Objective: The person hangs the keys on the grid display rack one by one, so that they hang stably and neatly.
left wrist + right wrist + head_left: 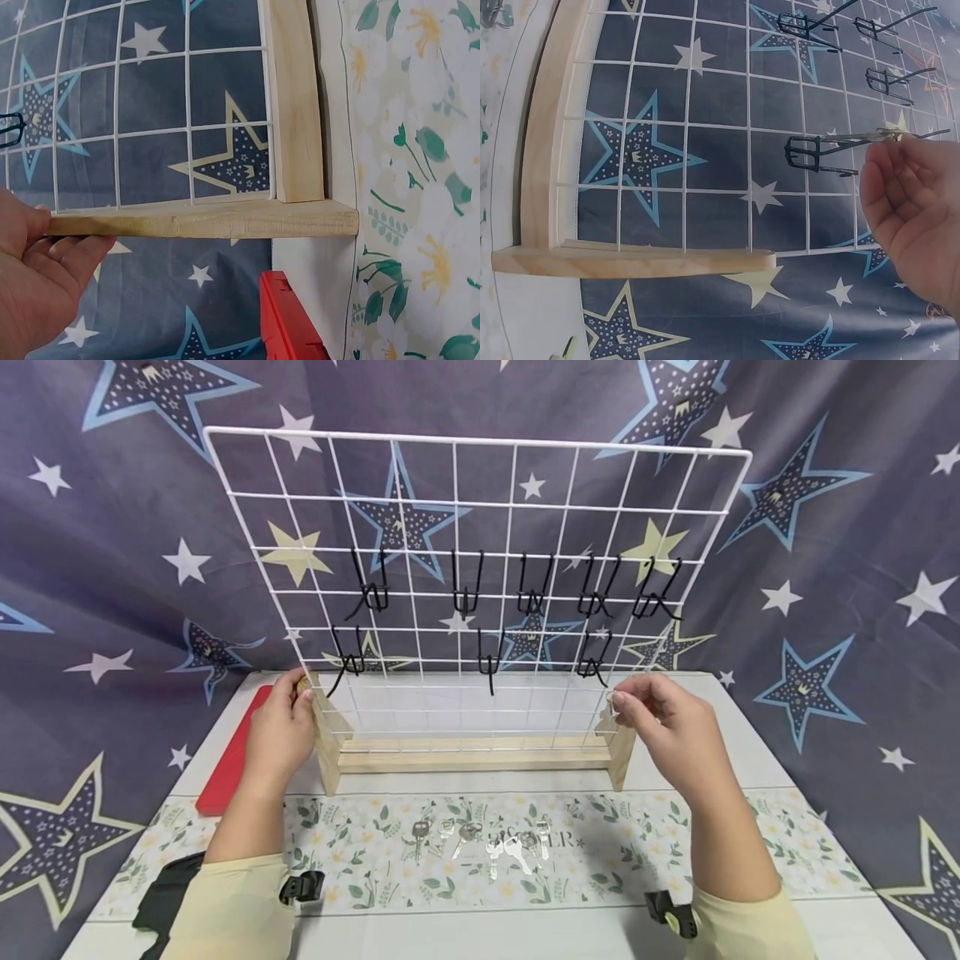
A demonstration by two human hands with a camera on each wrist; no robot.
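Note:
A white wire grid stands upright in a light wooden stand, with several black double-wire hooks hung on it in two rows. My left hand holds the stand's left side piece near its upper end, fingers under the wood and thumb at its edge. In the right wrist view, the fingertips of my right hand pinch a small metal key at the prong of one hook. The fingers partly hide that key. Several silver keys lie in front of the stand.
The keys rest on a floral mat across a white table. A flat red object lies left of the stand, beyond my left forearm. Star-patterned fabric hangs close behind and on both sides.

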